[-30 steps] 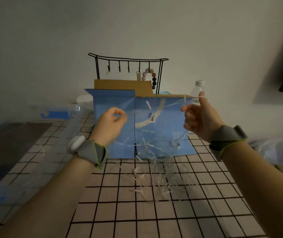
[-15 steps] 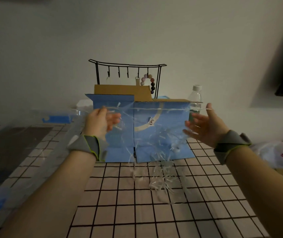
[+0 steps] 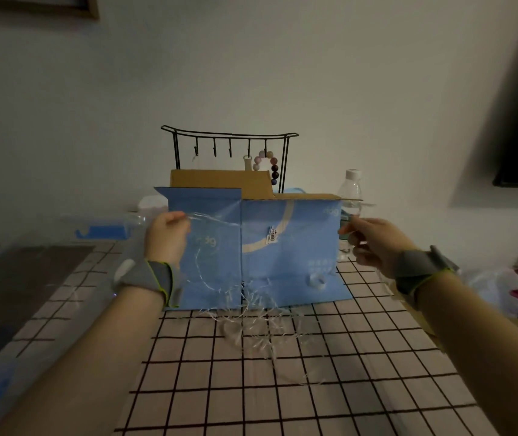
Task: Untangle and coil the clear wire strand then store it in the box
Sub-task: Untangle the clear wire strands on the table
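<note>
The left hand (image 3: 167,236) pinches one end of the clear wire strand (image 3: 251,322) and the right hand (image 3: 374,243) pinches it further along, both grips clamped on it and held well apart in front of the blue cardboard box (image 3: 251,247). Between them the strand sags into a loose snarl on the checked bench (image 3: 361,388). By my reading, untangling is under way; coiling and storing in the box remain.
</note>
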A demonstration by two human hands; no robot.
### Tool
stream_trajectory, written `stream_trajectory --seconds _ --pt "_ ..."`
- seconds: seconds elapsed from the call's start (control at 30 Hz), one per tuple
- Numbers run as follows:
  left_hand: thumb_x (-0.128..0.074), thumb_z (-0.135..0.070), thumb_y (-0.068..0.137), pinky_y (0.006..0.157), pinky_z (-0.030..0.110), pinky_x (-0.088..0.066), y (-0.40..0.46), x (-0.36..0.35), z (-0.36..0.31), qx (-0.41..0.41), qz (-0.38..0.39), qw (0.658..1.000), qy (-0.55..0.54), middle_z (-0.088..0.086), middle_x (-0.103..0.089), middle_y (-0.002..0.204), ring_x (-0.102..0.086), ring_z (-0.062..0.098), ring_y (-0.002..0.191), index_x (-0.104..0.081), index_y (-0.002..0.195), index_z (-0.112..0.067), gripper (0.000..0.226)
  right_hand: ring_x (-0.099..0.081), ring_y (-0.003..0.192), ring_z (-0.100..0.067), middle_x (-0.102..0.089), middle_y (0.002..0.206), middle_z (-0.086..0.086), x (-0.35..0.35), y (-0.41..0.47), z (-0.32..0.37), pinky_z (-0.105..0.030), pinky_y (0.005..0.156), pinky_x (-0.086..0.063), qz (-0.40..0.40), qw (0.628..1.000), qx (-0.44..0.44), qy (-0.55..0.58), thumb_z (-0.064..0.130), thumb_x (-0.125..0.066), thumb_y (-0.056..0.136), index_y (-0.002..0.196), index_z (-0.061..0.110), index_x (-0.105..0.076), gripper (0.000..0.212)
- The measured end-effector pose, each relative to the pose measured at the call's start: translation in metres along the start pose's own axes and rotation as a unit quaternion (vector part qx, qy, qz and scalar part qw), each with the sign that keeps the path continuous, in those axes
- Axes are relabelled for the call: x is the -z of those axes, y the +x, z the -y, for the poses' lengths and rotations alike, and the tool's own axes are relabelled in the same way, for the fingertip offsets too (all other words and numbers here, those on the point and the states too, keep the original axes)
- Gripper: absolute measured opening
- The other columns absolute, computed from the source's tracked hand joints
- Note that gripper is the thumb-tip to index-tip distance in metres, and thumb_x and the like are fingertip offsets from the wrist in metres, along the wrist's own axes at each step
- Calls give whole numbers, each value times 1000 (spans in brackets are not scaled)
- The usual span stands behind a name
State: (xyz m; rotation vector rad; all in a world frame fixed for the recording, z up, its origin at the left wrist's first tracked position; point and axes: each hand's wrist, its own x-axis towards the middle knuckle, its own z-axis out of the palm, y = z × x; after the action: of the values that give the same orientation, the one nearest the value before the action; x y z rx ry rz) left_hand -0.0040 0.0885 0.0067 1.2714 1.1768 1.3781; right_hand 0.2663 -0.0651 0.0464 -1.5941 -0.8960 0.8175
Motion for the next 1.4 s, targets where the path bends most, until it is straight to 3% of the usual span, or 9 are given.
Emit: stream_trajectory --seconds 0.27,0.4,0.47,0.7,0.87,1.0,1.13,1.27,1.4 --pt "-58 -36 78 80 50 -54 -33 -7 15 -8 163 942 294 7 -54 119 -58 38 95 -14 143 -17 81 -32 32 -5 -45 51 1 -31 -10 4 -12 27 -20 174 963 -82 189 23 -28 100 72 15 -41 31" --pt "-44 -27 96 77 25 -52 -78 -28 -22 -127 228 943 208 10 -69 100 -64 23 85 -50 116 -12 26 -61 48 -11 -63 61 -2 -52 -19 12 -18 44 -50 216 915 -52 337 17 -32 98 75 14 -47 28" --pt "-38 -33 97 86 25 -47 -99 -38 -36 -116 314 931 146 3 -68 102 -63 16 94 -59 99 -18 25 -70 67 -17 -72 73 -7 -62 -23 13 -26 60 -58 268 885 -35 379 18 -28 99 78 12 -49 30" --pt "-44 -36 93 90 31 -47 -118 -43 -36 17 392 920 -12 -3 -67 71 -66 12 77 -58 94 -20 21 -60 105 -14 -68 107 -4 -74 -38 16 -31 92 -46 297 926 125 197 8 -36 96 83 13 -47 18" --pt "-35 -26 99 46 19 -35 -115 -29 -27 32 341 932 -116 -11 -26 41 -24 5 35 -49 76 -13 30 -55 115 -15 -63 118 -3 -71 -38 14 -29 99 -41 246 944 135 173 13 -49 89 77 15 -52 12" --pt "-30 -24 100 34 12 -16 -106 -17 -26 39 295 933 -204 -11 -24 39 -17 2 30 -45 71 -14 33 -66 86 -12 -71 78 3 -60 -30 10 -30 90 -49 235 897 29 374 23 -52 78 60 17 -64 23" --pt "-35 -22 99 33 12 -15 -91 -5 -21 29 203 955 -213 -9 -25 36 -18 2 30 -50 74 -14 31 -56 51 -9 -47 46 6 -45 -18 2 -24 67 -55 170 875 -17 452 23 -43 91 68 16 -50 25" --pt "-58 -26 88 38 18 -26 -85 5 -11 -32 156 987 -4 -11 -41 48 -28 9 42 -57 92 -23 4 -39 39 -7 -32 40 7 -28 -8 -9 -18 58 -50 115 903 -47 412 25 -34 98 69 16 -43 31" --pt "-66 -33 81 44 17 -26 -86 9 5 -161 202 931 256 -4 -40 50 -37 6 40 -58 90 -21 17 -28 32 -8 -26 36 6 -18 -3 -28 -12 45 -38 80 900 -95 418 25 -30 99 65 17 -38 35"
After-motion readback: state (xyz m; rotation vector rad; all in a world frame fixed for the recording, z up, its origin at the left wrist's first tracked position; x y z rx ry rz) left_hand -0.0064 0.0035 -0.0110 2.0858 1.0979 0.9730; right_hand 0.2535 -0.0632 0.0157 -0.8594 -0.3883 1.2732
